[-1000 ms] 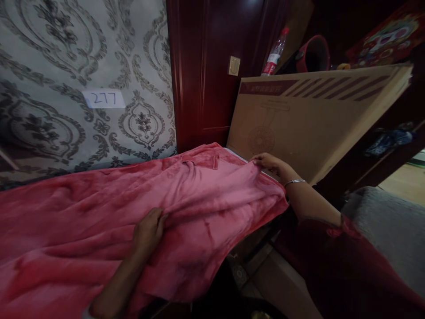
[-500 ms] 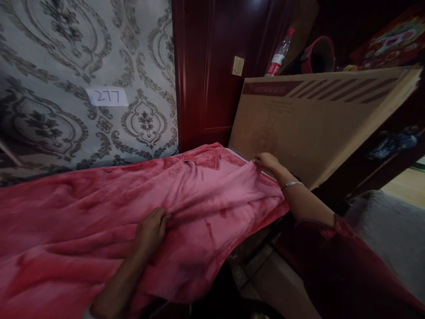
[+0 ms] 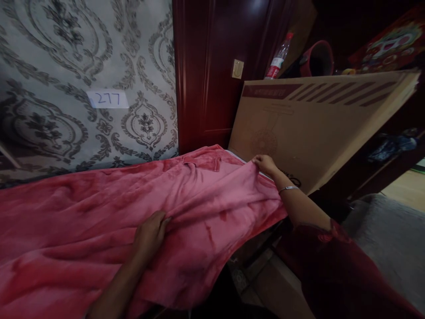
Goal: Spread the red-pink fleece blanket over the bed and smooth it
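The left hand (image 3: 151,232) pinches a fold of the pink plush blanket (image 3: 79,212), while the right hand (image 3: 264,166), with a silver bracelet (image 3: 288,188) on its wrist, grips the blanket near its far end. The blanket lies creased along the patterned wallpaper (image 3: 142,119), a taut ridge between both hands, with the printed cardboard box (image 3: 315,119) standing just beyond the right hand.

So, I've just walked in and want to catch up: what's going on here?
A person has a pink blanket in both hands. The right hand pinches it toward the end by the cardboard box, while the left hand grips it further back, with a ridge of cloth stretched between them. The rest lies spread out and wrinkled beside the patterned wall.
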Tool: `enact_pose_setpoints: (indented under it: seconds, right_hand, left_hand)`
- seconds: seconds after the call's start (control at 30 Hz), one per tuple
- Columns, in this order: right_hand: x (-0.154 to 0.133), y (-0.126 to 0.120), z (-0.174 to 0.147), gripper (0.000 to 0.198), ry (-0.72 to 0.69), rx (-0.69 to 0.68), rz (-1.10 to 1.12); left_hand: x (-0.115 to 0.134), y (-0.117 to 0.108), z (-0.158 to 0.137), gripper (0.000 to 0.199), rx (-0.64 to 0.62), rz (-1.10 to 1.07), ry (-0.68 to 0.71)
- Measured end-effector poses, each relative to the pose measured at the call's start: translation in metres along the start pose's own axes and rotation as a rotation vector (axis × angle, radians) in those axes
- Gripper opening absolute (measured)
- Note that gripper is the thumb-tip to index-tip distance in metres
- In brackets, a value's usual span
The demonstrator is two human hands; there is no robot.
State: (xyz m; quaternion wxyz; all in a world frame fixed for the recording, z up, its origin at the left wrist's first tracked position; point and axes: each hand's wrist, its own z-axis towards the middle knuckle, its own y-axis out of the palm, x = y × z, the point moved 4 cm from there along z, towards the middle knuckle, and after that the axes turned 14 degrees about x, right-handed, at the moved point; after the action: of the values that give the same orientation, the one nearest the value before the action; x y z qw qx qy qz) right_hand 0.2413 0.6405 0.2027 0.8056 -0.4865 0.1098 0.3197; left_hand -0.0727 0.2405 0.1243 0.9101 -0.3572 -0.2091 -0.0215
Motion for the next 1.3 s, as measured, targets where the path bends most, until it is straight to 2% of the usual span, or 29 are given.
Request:
enact_pose_setpoints:
  seconds: [0.13,0.27,0.4,0.57,0.67,0.73,0.8,0.93,1.03,1.1,1.17,1.3]
  right_hand:
    - [0.003,0.012,-0.005,0.021,0.018,-0.001,-0.109]
    - [0.010,0.041,-0.031,0.024,0.064,-0.061,-0.203]
    - [0.015,0.057,-0.052,0.029,0.079,-0.095,-0.232]
    - [0.010,0.047,-0.050,0.029,0.084,-0.092,-0.238]
    - [-0.006,0.035,-0.050,0.042,0.071,-0.013,-0.228]
    - [-0.028,0.033,-0.059,0.047,0.019,0.035,-0.186]
    - [-0.060,0.039,-0.078,0.042,-0.082,0.016,-0.108]
    - [-0.137,0.063,-0.140,0.029,-0.443,-0.246,0.293]
    - [-0.175,0.073,-0.183,0.038,-0.627,-0.476,0.498]
    - [-0.186,0.076,-0.199,0.045,-0.682,-0.584,0.484]
    - [-0.188,0.079,-0.207,0.042,-0.715,-0.630,0.427]
    - [-0.183,0.074,-0.213,0.014,-0.758,-0.553,0.374]
  left_hand:
    - [0.001,0.002,-0.001,0.031,-0.080,0.032,-0.081]
    - [0.001,0.005,-0.004,0.032,-0.204,0.053,-0.149]
    - [0.002,0.005,-0.003,0.033,-0.237,0.065,-0.157]
    - [0.000,0.008,-0.003,0.036,-0.224,0.049,-0.138]
    - [-0.004,0.012,-0.005,0.035,-0.196,0.053,-0.126]
    - [-0.005,0.014,-0.006,0.033,-0.192,0.056,-0.119]
    - [-0.005,0.014,-0.007,0.032,-0.197,0.056,-0.115]
    - [0.002,0.009,-0.007,0.031,-0.215,0.075,-0.087]
    - [0.005,0.007,-0.008,0.027,-0.214,0.112,-0.054]
    - [0.006,0.008,-0.009,0.024,-0.200,0.114,-0.013]
    - [0.007,0.008,-0.011,0.021,-0.164,0.091,0.038]
    - [0.015,0.009,-0.016,0.017,-0.126,0.067,0.108]
